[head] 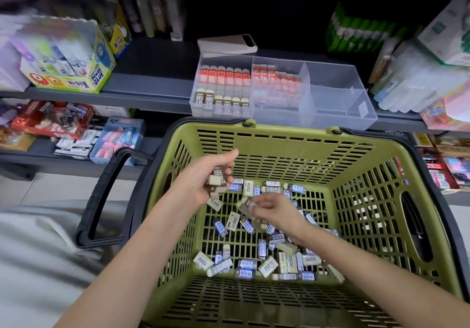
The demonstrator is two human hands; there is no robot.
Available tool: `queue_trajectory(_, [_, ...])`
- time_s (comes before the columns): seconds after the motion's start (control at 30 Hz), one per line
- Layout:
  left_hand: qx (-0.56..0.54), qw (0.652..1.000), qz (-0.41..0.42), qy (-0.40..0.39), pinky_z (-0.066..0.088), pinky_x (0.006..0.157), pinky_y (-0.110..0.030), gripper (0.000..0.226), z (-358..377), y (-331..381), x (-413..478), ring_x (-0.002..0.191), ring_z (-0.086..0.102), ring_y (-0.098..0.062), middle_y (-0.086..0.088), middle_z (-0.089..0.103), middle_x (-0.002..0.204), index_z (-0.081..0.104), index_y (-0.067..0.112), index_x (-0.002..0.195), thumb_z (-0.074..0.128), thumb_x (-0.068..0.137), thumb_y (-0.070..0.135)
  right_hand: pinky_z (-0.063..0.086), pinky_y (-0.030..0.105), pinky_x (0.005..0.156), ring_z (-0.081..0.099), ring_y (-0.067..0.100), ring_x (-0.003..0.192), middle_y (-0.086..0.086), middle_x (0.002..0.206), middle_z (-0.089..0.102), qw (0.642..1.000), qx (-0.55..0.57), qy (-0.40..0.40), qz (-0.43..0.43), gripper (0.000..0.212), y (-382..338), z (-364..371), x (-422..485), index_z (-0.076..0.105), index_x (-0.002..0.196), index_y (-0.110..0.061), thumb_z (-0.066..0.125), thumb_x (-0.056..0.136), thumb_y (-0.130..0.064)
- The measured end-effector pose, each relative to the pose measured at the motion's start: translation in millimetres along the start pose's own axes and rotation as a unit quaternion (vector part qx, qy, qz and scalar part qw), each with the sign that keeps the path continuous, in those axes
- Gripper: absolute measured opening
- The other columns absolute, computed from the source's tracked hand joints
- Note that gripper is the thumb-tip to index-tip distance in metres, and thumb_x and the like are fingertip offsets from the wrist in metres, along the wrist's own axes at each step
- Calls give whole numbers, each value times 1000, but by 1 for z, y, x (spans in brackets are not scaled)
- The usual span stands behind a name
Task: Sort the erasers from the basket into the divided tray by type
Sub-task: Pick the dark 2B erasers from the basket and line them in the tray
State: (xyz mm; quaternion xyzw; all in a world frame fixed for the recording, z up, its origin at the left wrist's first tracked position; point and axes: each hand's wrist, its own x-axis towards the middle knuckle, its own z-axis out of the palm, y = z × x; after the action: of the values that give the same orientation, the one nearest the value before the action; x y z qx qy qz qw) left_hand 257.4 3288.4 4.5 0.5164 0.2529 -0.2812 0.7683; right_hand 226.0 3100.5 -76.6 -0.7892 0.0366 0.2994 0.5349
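A green plastic basket (284, 144) fills the lower middle of the head view, with several loose erasers (267, 264) in blue and cream sleeves on its floor. My left hand (203, 180) hovers over the basket's left side and holds a small stack of brown-sleeved erasers (216, 184). My right hand (274, 210) is just right of it, lower, pinching one eraser (248, 207), blurred. The clear divided tray (338, 99) sits on the shelf behind the basket. Its left compartments hold rows of red erasers (223, 73) and brown 2B erasers (221, 104); the right compartments look bare.
A white lid or box (226, 44) lies behind the tray. A glue-stick display box (73, 73) stands at the left of the shelf, and stationery packs (419, 83) crowd the right. Black basket handles (101, 200) hang down at both sides. Lower shelves hold more goods.
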Motion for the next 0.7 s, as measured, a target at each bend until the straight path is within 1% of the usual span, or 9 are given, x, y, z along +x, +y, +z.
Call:
queue_trajectory(0.07, [10, 1000, 1, 17, 47, 41, -19, 48, 2, -4, 1, 45, 56, -11, 0, 60, 59, 60, 3, 94, 78, 59, 31, 52, 22, 67, 63, 11, 66, -4, 74, 71, 990, 115, 67, -49, 23, -24, -8, -5, 66, 105, -6, 67, 84, -13])
queue_trajectory(0.17, [24, 1000, 8, 4, 46, 42, -19, 60, 9, -7, 2, 51, 61, -12, -4, 64, 71, 63, 4, 104, 77, 59, 41, 46, 19, 59, 58, 8, 59, -5, 67, 69, 959, 222, 132, -120, 13, -56, -6, -11, 67, 94, -15, 65, 85, -7])
queue_trajectory(0.27, [25, 998, 9, -56, 46, 43, -16, 46, 16, -8, -1, 53, 65, -10, -1, 70, 69, 65, 11, 95, 73, 65, 44, 53, 20, 69, 64, 12, 74, 7, 85, 71, 962, 199, 99, -160, 22, -75, 4, -16, 66, 103, -12, 67, 83, -4])
queue_trajectory(0.37, [-41, 998, -14, -51, 48, 43, -19, 36, 13, -4, -5, 52, 66, -13, -4, 71, 66, 61, 8, 94, 74, 67, 29, 52, 21, 74, 62, 20, 88, 17, 105, 62, 962, 206, 36, -177, 29, -82, -1, -16, 67, 109, -8, 67, 80, -3])
queue_trajectory(0.47, [-101, 994, -19, -25, 47, 39, -20, 40, 4, 5, -8, 54, 67, -18, -13, 71, 71, 59, 4, 100, 73, 68, 22, 50, 21, 69, 59, 15, 77, 3, 88, 67, 945, 266, 25, -187, 18, -70, -9, -10, 71, 97, -11, 61, 82, -9])
queue_trajectory(0.53, [-120, 992, 12, -23, 46, 38, -19, 36, -1, 10, -9, 57, 67, -18, -12, 71, 73, 60, 3, 95, 73, 68, 23, 51, 25, 67, 57, 10, 71, -4, 80, 66, 974, 155, 42, -159, 13, -48, -3, -2, 70, 95, -14, 62, 85, -12])
queue_trajectory(0.57, [-129, 991, 30, -30, 45, 37, -18, 32, -3, 13, -9, 59, 67, -18, -11, 70, 75, 60, 4, 91, 72, 68, 24, 52, 27, 71, 57, 8, 74, -5, 85, 66, 989, 28, 19, -143, 15, -31, 5, 2, 68, 100, -15, 65, 85, -18])
queue_trajectory(0.6, [-138, 989, 46, -41, 44, 36, -17, 29, -5, 15, -10, 60, 67, -18, -10, 69, 76, 61, 5, 87, 70, 69, 25, 53, 30, 78, 57, 6, 80, -4, 96, 66, 985, -113, -31, -130, 24, -12, 14, 6, 66, 107, -17, 67, 84, -25])
queue_trajectory(0.7, [-159, 982, 70, -72, 44, 36, -16, 24, -8, 18, -11, 64, 66, -19, -8, 68, 78, 62, 7, 82, 66, 72, 27, 42, 35, 97, 52, 14, 109, 0, 129, 51, 888, -404, -163, -148, 55, 40, 42, 14, 53, 128, -24, 69, 79, -42])
